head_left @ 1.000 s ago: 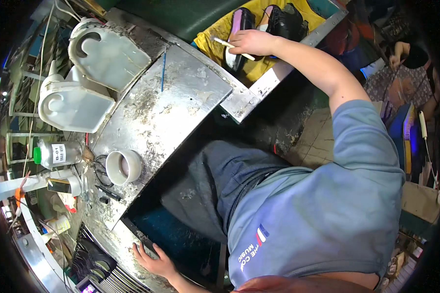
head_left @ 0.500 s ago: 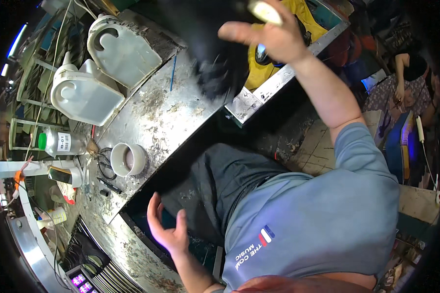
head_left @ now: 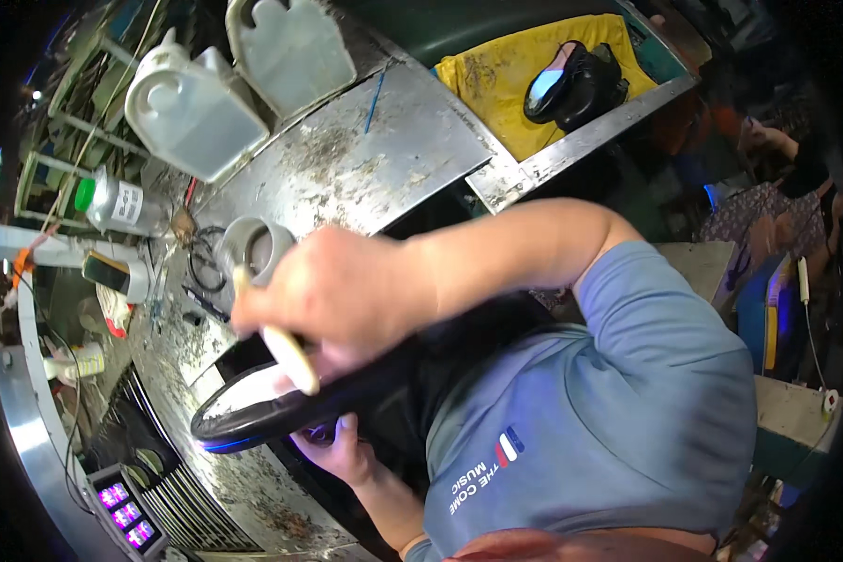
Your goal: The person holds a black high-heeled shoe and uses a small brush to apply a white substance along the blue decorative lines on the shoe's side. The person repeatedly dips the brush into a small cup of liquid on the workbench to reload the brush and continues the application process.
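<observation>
Along the left side of the metal bench (head_left: 417,140) is a bottle (head_left: 131,208) with a green cap. Next, at the near bench edge, a black shoe (head_left: 281,417) is held raised, toe to the left. A pale cup (head_left: 234,245) stands beyond it, partly hidden. The right hand (head_left: 332,290) is closed around a cream-coloured tool (head_left: 290,361) above the shoe; whether that hand touches the shoe cannot be determined. The left hand (head_left: 342,454) grips the shoe's near side. Far right, black footwear (head_left: 590,94) rests on yellow cloth (head_left: 482,80).
</observation>
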### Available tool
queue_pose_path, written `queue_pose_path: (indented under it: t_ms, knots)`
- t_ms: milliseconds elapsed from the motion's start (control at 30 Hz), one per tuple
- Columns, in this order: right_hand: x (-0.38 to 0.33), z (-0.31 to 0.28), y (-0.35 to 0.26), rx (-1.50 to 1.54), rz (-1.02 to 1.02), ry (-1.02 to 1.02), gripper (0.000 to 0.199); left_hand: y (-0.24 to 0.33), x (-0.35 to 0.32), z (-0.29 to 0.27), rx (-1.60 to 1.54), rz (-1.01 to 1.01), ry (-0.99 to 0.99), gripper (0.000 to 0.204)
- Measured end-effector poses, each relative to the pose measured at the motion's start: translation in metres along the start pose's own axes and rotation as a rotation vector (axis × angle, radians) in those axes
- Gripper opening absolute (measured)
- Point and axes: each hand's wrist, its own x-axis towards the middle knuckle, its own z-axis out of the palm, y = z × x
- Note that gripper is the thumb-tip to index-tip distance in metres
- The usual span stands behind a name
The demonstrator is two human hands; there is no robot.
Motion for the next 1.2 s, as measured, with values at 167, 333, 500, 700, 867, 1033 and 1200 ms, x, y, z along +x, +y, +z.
queue_pose_path:
  t_ms: [167, 333, 500, 700, 867, 1033, 1200]
  knots:
    - [0.031, -0.020, 0.054, -0.175, 0.113, 0.072, 0.044, -0.016, -0.042, -0.042, -0.404, -0.189, -0.048, 0.099]
    - [0.055, -0.012, 0.085, -0.210, 0.258, -0.245, 0.029, -0.040, -0.060, -0.063, -0.582, -0.379, -0.114, 0.110]
    - [0.068, 0.037, 0.107, -0.286, 0.287, -0.458, 0.020, -0.052, -0.071, -0.074, -0.601, -0.372, -0.136, 0.102]
    - [0.075, 0.047, 0.106, -0.273, 0.190, -0.332, 0.017, -0.044, -0.071, -0.076, -0.550, -0.188, -0.064, 0.077]
    - [0.071, 0.027, 0.094, -0.191, 0.106, -0.118, 0.016, -0.025, -0.051, -0.073, -0.137, 0.089, -0.008, 0.067]
    - [0.058, 0.028, 0.101, -0.187, 0.187, -0.233, 0.020, 0.007, -0.016, -0.058, 0.654, 0.574, -0.040, 0.058]
    - [0.046, 0.028, 0.099, -0.188, 0.108, -0.148, 0.023, 0.050, 0.008, -0.046, 1.122, 0.878, -0.145, 0.049]
